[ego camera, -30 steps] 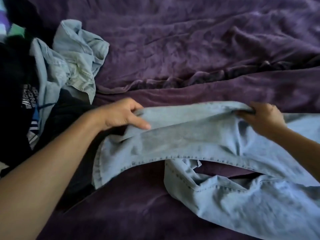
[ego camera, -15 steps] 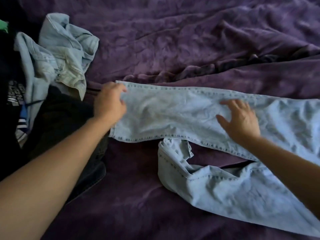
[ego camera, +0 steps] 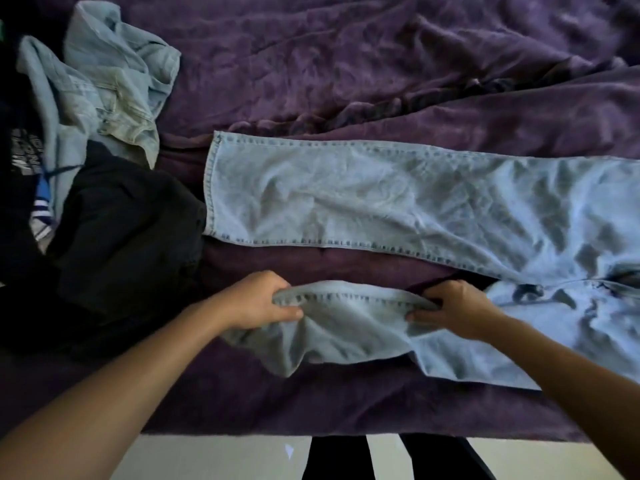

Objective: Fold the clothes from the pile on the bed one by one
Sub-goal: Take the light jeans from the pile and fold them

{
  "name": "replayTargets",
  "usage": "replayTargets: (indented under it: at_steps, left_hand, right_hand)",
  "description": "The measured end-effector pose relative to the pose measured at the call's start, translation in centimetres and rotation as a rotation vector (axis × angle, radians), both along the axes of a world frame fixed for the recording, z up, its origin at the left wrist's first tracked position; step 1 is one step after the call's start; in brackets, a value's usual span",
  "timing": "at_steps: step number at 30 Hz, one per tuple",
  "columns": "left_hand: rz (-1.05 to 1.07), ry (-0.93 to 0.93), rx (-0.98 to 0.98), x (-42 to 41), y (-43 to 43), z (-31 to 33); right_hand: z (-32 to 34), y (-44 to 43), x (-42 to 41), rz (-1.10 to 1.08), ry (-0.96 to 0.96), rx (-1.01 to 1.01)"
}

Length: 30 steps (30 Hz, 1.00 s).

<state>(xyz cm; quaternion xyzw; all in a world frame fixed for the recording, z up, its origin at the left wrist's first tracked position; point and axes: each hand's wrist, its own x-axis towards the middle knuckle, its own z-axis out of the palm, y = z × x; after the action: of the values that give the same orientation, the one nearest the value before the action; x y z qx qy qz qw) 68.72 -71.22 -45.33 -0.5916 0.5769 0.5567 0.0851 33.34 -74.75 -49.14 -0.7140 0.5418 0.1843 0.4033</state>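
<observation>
A pair of light blue jeans (ego camera: 398, 195) lies across the purple bed cover (ego camera: 346, 64). Its far leg is spread flat, hem to the left. The near leg (ego camera: 339, 327) is bunched close to the bed's front edge. My left hand (ego camera: 256, 299) grips the stitched edge of that near leg at its left end. My right hand (ego camera: 453, 310) grips the same edge further right. The pile of clothes (ego camera: 104, 216) sits at the left.
In the pile lie another crumpled pair of pale jeans (ego camera: 114, 81), a black garment and a dark printed shirt (ego camera: 24, 154). The bed's front edge (ego camera: 242, 431) runs along the bottom, with pale floor and my dark trouser legs (ego camera: 339, 459) below.
Both hands left the far leg, now lying flat, and came toward me to take hold of the near leg's edge. The view tilted down to show the bed edge.
</observation>
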Motion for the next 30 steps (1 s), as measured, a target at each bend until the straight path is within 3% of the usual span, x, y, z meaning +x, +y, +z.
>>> replayTargets:
  at_steps: [4, 6, 8, 10, 12, 16, 18, 21, 23, 25, 26, 28, 30]
  left_hand:
    - [0.144, -0.077, 0.220, 4.6, -0.5, 0.8]
    - [0.171, -0.276, 0.138, 6.5, 0.2, -0.5]
    - [0.103, -0.641, -0.042, 7.3, 1.6, -2.2]
    - [0.167, -0.797, -0.167, 6.9, 3.3, -3.9]
    - [0.391, -0.788, -0.186, 5.7, 5.0, -5.2]
    - [0.858, -0.661, 0.005, 3.8, 8.7, -7.3]
    - [1.033, -0.542, -0.116, 3.8, 9.6, -7.2]
    - [1.144, -0.464, -0.496, 5.6, 8.8, -6.0]
    - [1.300, -0.245, -0.679, 7.2, 6.9, -4.2]
    - [1.424, 0.009, -0.725, 8.7, 4.9, -2.6]
    - [1.384, 0.033, -0.724, 9.2, 4.2, -2.0]
    - [1.128, -0.150, -0.664, 9.9, 3.7, -1.7]
    - [0.797, -0.413, -0.347, 10.2, 4.0, -2.0]
  right_hand:
    - [1.2, -2.2, 0.5, -0.042, -0.011, -0.018]
    - [0.9, -2.9, 0.7, 0.001, 0.076, -0.044]
    - [0.2, -2.8, 1.1, 0.049, 0.170, -0.092]
    - [-0.5, -1.8, 1.6, 0.037, 0.181, -0.196]
    - [-1.2, -0.8, 2.3, 0.011, 0.099, -0.303]
    - [-2.3, 1.4, 3.9, 0.063, 0.033, -0.297]
    - [-2.7, 1.9, 4.5, 0.011, -0.038, -0.308]
    - [-3.0, 0.9, 5.0, -0.125, -0.024, -0.314]
    - [-3.0, -0.4, 4.7, -0.196, 0.005, -0.372]
    - [-2.6, -1.7, 4.2, -0.256, -0.021, -0.475]
    - [-2.2, -2.0, 3.9, -0.267, -0.048, -0.522]
    - [-1.7, -1.9, 3.4, -0.248, -0.094, -0.569]
    - [-1.3, -0.7, 2.9, -0.184, -0.136, -0.590]
